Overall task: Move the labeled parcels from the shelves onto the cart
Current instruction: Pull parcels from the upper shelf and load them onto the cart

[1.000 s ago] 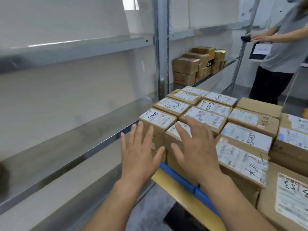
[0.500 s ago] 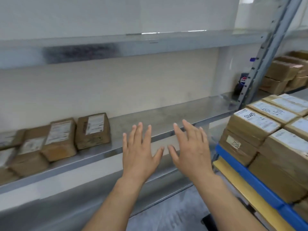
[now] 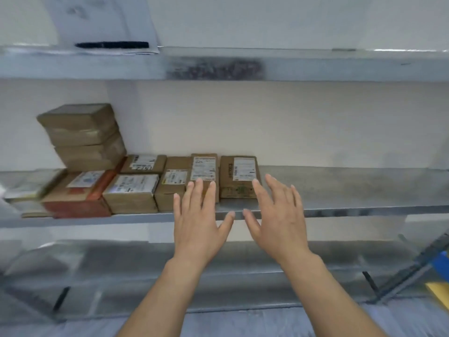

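Both my left hand [image 3: 199, 229] and right hand [image 3: 279, 222] are spread flat, holding nothing, at frame center before the labeled parcels [image 3: 239, 176] on the shelf [image 3: 352, 188].

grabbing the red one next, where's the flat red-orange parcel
In the head view the flat red-orange parcel sits at the left of the middle metal shelf, in front of the stack of brown boxes.

metal shelf [image 3: 340, 188] carries row of labeled parcels [image 3: 239, 176]; plain box stack [image 3: 82, 137] at left.
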The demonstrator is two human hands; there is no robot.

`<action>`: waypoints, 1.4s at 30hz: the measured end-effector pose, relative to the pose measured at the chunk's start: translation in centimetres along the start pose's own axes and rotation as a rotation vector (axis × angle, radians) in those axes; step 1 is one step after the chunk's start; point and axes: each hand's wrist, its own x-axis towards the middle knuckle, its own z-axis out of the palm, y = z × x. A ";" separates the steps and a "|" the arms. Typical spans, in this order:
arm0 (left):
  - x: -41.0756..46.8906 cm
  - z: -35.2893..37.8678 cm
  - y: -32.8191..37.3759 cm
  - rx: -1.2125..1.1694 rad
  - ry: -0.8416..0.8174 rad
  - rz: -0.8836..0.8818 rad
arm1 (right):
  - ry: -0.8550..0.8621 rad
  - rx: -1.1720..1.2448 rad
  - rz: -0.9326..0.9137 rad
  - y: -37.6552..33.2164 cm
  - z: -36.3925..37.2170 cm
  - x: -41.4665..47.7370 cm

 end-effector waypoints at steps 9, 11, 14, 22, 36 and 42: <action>-2.3 -4.0 -7.2 0.101 0.045 -0.244 | -0.044 0.150 -0.205 -8.7 3.1 2.2; -2.7 -4.8 -8.3 0.118 0.059 -0.293 | -0.062 0.182 -0.235 -10.3 3.6 2.6; -2.9 -5.6 -9.6 0.150 0.063 -0.354 | -0.082 0.220 -0.286 -12.2 4.4 3.3; -1.6 -6.6 -13.4 0.196 0.097 -0.424 | -0.103 0.275 -0.350 -16.2 6.5 6.0; 7.5 -6.2 -21.3 0.182 0.129 -0.400 | -0.170 0.262 -0.326 -19.9 12.0 15.4; 10.0 -7.4 -25.5 0.176 0.162 -0.452 | -0.277 0.278 -0.311 -21.7 14.1 18.6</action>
